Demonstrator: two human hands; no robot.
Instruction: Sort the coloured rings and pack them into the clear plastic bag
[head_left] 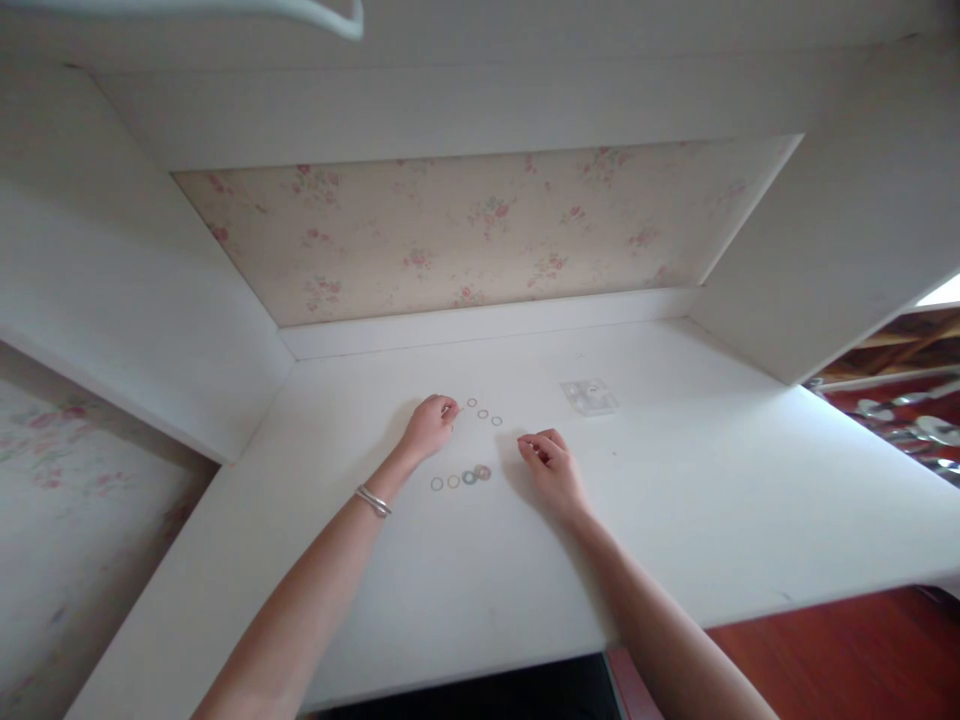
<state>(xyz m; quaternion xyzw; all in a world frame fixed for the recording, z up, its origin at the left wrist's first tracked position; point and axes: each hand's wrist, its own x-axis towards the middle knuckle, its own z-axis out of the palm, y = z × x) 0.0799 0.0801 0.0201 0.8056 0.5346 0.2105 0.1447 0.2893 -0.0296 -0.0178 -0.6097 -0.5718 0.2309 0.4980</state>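
My left hand [431,425] pinches at the fingertips, where a thin pale sliver shows; its kind is too small to make out. Just right of those fingertips, three thin small rings [483,414] lie in a slanting line on the white table. Nearer to me is a row of several rings: a thin dark one [437,484] and a tan one [454,481] at the left, then a bluish-green one [469,477] touching an overlapping pinkish pile [482,472]. My right hand [553,475] rests right of the rings, fingers curled together; anything inside is hidden.
A clear plastic box or bag [589,396] lies on the white table [675,480], beyond my right hand. White panels enclose the table left and right, and flowered wallpaper [487,230] covers the back. A white cable or bar [300,10] hangs at the top left.
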